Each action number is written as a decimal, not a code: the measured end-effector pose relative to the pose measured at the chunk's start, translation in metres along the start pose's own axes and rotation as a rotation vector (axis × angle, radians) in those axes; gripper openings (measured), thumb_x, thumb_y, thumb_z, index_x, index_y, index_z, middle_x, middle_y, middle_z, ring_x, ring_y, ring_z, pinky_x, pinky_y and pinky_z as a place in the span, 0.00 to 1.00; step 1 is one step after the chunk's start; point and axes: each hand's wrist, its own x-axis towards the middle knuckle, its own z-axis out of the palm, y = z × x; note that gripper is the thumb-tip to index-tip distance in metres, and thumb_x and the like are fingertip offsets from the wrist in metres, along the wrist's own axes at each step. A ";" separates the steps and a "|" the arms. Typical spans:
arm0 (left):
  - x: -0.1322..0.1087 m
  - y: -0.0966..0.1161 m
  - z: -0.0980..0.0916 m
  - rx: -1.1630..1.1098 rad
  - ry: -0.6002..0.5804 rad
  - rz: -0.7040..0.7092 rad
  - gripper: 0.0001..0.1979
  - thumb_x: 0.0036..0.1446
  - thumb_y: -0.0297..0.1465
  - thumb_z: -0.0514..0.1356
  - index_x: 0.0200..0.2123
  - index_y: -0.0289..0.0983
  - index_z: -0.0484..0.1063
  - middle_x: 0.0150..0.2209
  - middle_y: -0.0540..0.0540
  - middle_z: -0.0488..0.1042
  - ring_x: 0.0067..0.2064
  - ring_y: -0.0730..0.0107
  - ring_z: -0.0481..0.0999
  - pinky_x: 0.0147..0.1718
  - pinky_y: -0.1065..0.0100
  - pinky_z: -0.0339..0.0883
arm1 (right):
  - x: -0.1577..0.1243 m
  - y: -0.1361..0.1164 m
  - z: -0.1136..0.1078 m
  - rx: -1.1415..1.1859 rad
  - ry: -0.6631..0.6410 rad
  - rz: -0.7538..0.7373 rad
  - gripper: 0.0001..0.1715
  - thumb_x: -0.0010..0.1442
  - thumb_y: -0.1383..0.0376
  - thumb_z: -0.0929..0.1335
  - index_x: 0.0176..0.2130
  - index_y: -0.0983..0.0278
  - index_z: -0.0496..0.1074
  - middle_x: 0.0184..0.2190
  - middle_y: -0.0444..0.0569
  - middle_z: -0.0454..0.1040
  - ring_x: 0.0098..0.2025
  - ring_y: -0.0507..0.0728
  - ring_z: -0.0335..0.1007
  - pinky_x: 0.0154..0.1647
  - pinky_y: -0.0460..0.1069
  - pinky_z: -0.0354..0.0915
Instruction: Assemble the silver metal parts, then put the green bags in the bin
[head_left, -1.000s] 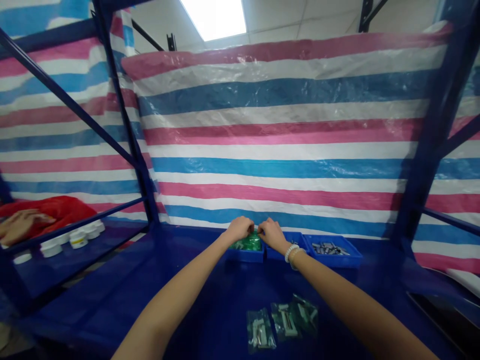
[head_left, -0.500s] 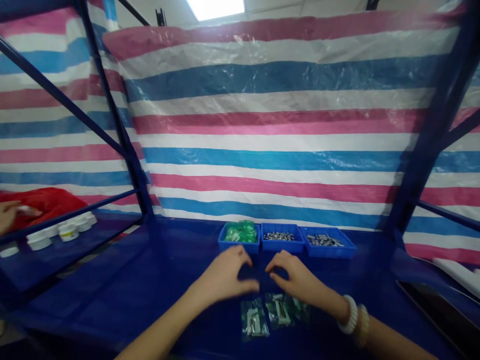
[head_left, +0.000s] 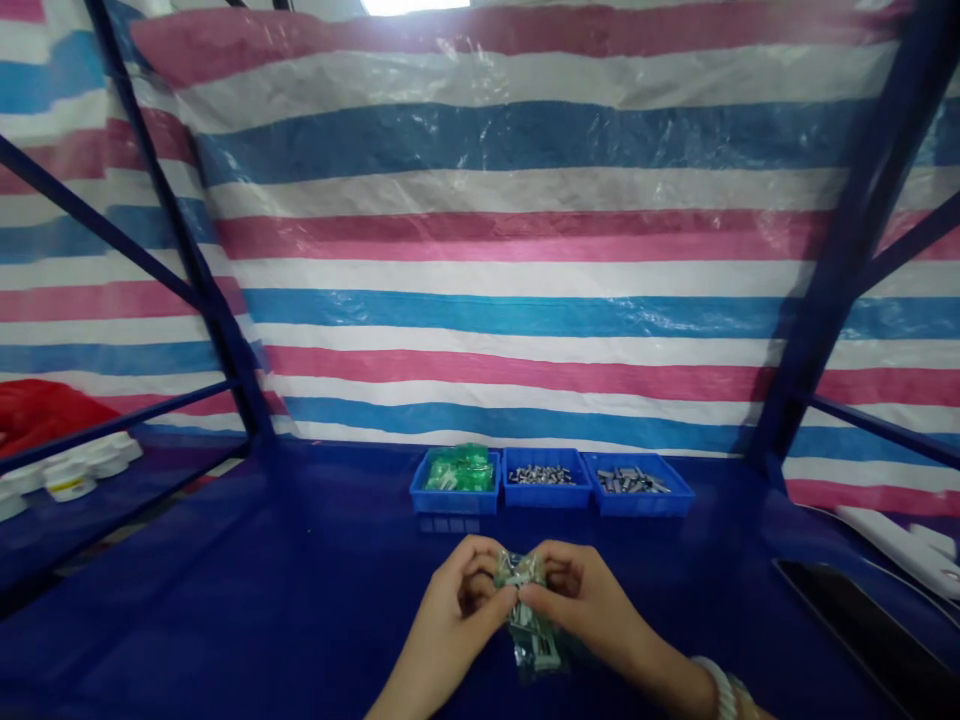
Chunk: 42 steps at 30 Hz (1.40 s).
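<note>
My left hand (head_left: 469, 605) and my right hand (head_left: 581, 600) meet low in the middle, thumbs almost touching. Both pinch the upper part of a small clear plastic bag (head_left: 523, 572) with white and metal-looking parts inside. Just below the thumbs another clear bag (head_left: 541, 652) with white parts shows on the blue table; whether more bags lie under my right hand is hidden. A white coiled band circles my right wrist.
Three blue bins stand at the back: one with green packets (head_left: 461, 468), one with small metal pieces (head_left: 541, 474), one with longer metal pieces (head_left: 634, 480). A black phone-like slab (head_left: 862, 630) lies right. White jars (head_left: 71, 478) stand left beyond a blue frame (head_left: 225, 335).
My hands, apart and empty above the bags before, have come together and taken hold of a bag. The view has shifted slightly; the other person's hand at far left is out of view.
</note>
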 end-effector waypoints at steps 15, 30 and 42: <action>-0.012 0.002 0.003 0.698 0.245 0.992 0.08 0.59 0.20 0.57 0.30 0.37 0.71 0.28 0.49 0.74 0.32 0.69 0.72 0.41 0.61 0.69 | -0.015 -0.020 -0.015 -0.540 0.130 -0.786 0.09 0.60 0.76 0.68 0.32 0.64 0.74 0.34 0.49 0.79 0.43 0.58 0.74 0.45 0.53 0.69; -0.016 0.001 0.000 0.508 0.063 0.326 0.02 0.59 0.29 0.59 0.33 0.37 0.70 0.28 0.50 0.73 0.29 0.70 0.74 0.29 0.72 0.69 | -0.013 -0.013 -0.002 -0.548 0.069 -0.520 0.06 0.62 0.71 0.65 0.39 0.62 0.71 0.31 0.46 0.70 0.34 0.53 0.69 0.34 0.47 0.66; 0.101 0.035 -0.123 0.831 0.092 0.314 0.05 0.62 0.31 0.59 0.37 0.34 0.72 0.35 0.47 0.75 0.37 0.66 0.76 0.40 0.61 0.71 | -0.006 0.003 0.000 -0.505 0.135 -0.355 0.07 0.63 0.64 0.65 0.41 0.61 0.72 0.32 0.47 0.75 0.36 0.55 0.73 0.38 0.49 0.67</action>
